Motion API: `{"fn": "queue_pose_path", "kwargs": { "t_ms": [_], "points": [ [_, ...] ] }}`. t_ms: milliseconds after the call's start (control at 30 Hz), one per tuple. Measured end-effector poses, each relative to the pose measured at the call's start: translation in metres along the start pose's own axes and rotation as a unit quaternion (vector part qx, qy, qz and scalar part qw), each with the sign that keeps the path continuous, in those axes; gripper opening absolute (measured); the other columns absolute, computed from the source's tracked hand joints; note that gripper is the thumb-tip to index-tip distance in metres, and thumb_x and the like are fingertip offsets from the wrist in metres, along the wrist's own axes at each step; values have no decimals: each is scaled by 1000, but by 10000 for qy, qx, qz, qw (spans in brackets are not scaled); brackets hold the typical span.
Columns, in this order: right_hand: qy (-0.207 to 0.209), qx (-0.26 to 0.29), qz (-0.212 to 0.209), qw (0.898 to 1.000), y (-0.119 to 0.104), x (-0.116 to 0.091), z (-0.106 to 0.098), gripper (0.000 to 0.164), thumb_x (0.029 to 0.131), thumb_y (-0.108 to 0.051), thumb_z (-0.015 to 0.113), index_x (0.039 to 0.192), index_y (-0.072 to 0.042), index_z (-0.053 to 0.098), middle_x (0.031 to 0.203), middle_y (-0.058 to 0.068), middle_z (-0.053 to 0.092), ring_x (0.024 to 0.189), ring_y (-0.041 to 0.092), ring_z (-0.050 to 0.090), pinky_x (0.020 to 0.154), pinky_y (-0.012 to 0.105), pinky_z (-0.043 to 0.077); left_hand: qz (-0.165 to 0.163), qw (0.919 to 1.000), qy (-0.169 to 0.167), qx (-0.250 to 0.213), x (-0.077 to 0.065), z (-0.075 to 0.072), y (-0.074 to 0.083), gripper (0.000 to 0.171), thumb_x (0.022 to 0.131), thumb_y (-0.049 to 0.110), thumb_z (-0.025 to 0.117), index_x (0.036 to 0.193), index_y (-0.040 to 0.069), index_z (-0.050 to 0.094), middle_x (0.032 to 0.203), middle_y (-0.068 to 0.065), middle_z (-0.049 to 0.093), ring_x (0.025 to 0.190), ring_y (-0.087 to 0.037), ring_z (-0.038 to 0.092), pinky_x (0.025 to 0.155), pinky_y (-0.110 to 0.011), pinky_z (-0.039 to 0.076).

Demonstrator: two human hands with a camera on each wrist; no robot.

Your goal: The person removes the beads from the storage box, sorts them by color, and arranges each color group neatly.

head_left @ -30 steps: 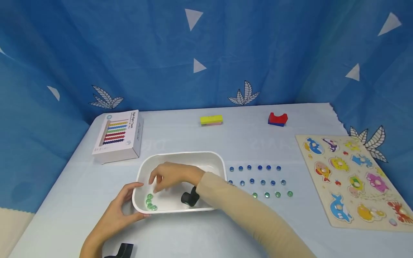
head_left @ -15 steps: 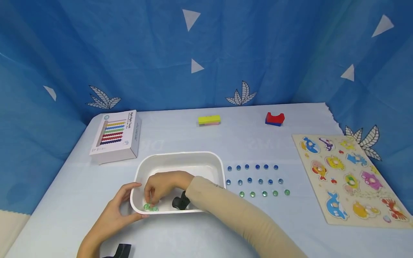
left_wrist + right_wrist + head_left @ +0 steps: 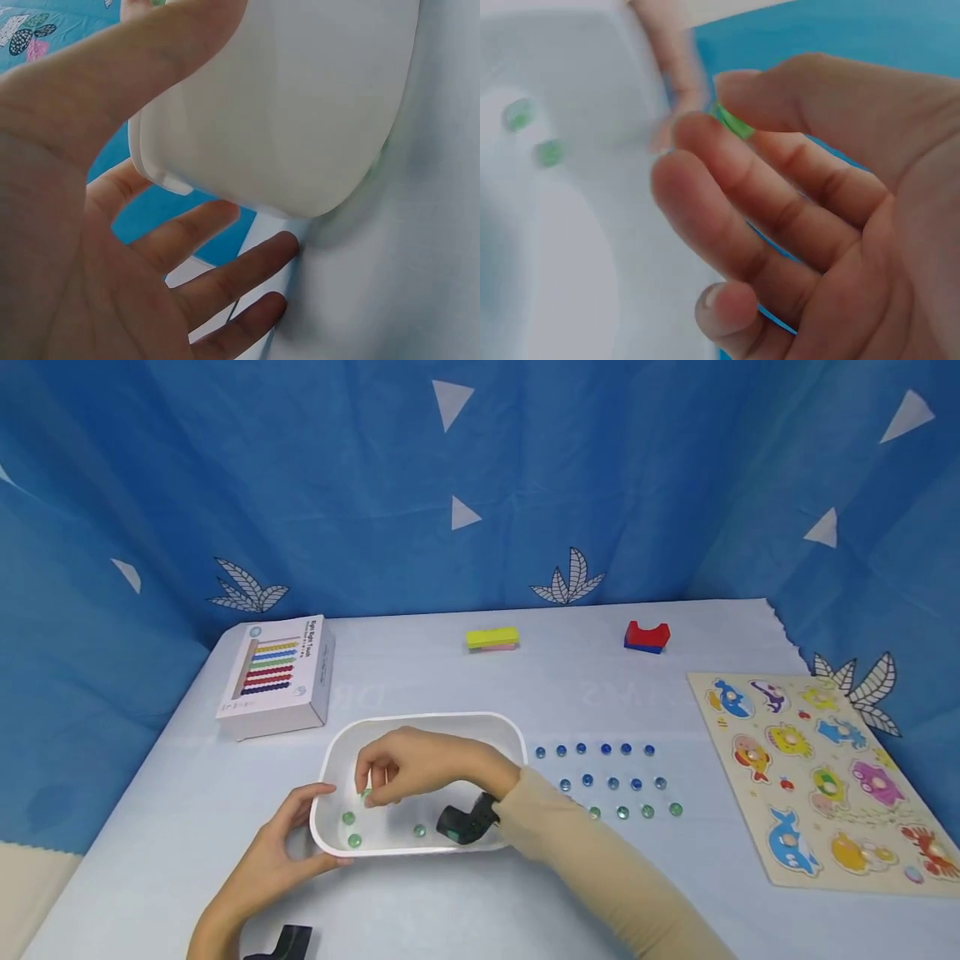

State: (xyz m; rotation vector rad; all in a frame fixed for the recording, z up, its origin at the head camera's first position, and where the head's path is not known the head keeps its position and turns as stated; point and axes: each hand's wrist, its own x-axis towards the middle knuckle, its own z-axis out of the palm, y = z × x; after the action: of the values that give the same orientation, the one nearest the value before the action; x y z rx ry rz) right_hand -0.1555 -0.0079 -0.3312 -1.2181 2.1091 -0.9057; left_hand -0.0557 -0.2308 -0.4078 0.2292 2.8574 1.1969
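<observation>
My right hand (image 3: 427, 760) is over the white tray (image 3: 480, 731) and pinches a green glass bead (image 3: 735, 124) between thumb and finger. Its other fingers are bent, with nothing seen in them. Three more green glass beads (image 3: 354, 840) lie on the tray floor, two near the left end and one closer to the middle. At the tray's left end, my left hand (image 3: 262, 852) grips the corner, thumb on the near side and index finger at the rim. In the left wrist view, the tray's outer wall hides part of that grip, and the lower fingers are spread below it.
Right of the tray lie rows of blue glass beads (image 3: 606, 749) and a row of green ones (image 3: 647, 812). An animal puzzle board (image 3: 806, 810) is at far right. Behind stand a boxed bead toy (image 3: 277, 672), yellow block (image 3: 492, 637) and red block (image 3: 647, 634).
My right hand dipped to the beads clustered at the tray's near left corner, then rose and moved right with one pinched. The others are now spread apart. My left hand stays at the corner.
</observation>
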Motion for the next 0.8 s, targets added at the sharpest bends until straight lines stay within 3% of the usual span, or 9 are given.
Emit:
{"fn": "queue_pose_path", "kwargs": {
  "t_ms": [200, 333, 500, 600, 700, 800],
  "points": [
    [1026, 509, 4, 9934, 6, -79, -20, 11, 84, -21, 62, 95, -19, 60, 79, -5, 60, 72, 7, 53, 62, 22, 44, -384, 9990, -157, -179, 2, 0, 3, 84, 59, 35, 82, 129, 28, 37, 134, -12, 48, 113, -30, 50, 90, -62, 32],
    [1602, 676, 621, 9828, 24, -139, -22, 13, 84, -22, 62, 96, -20, 60, 81, -5, 59, 74, 10, 53, 60, 22, 44, -460, 9986, -175, -188, 2, 0, 3, 84, 59, 35, 82, 129, 27, 36, 135, -12, 47, 115, -33, 48, 91, -62, 32],
    [2325, 581, 1474, 9596, 58, -219, -5, 15, 84, -23, 62, 97, -15, 59, 81, -4, 59, 73, 9, 52, 60, 21, 44, -484, 9985, -188, -160, 1, 2, 3, 84, 58, 36, 82, 129, 28, 37, 132, -11, 50, 112, -27, 50, 91, -59, 34],
    [2632, 583, 1841, 9452, 75, -256, 13, 17, 85, -22, 61, 97, -11, 59, 79, -1, 59, 70, 8, 52, 58, 21, 42, -432, 9989, -143, -138, 0, 1, 2, 84, 58, 35, 83, 128, 28, 37, 129, -10, 53, 108, -10, 50, 91, -57, 35],
    [2841, 604, 2121, 9331, 85, -277, 30, 16, 85, -21, 61, 97, -11, 59, 77, -1, 60, 67, 6, 51, 55, 21, 40, -321, 9994, -93, -86, -1, 0, 1, 84, 58, 36, 82, 128, 29, 37, 128, -8, 53, 104, 5, 46, 91, -54, 36],
    [3008, 508, 2284, 9245, 92, -279, 47, 14, 84, -22, 62, 95, -14, 60, 74, -6, 59, 64, 5, 50, 54, 20, 40, -291, 9995, -97, -85, 0, 0, 0, 83, 59, 37, 82, 128, 30, 37, 130, -8, 52, 105, 7, 44, 92, -54, 36]
  ]
}}
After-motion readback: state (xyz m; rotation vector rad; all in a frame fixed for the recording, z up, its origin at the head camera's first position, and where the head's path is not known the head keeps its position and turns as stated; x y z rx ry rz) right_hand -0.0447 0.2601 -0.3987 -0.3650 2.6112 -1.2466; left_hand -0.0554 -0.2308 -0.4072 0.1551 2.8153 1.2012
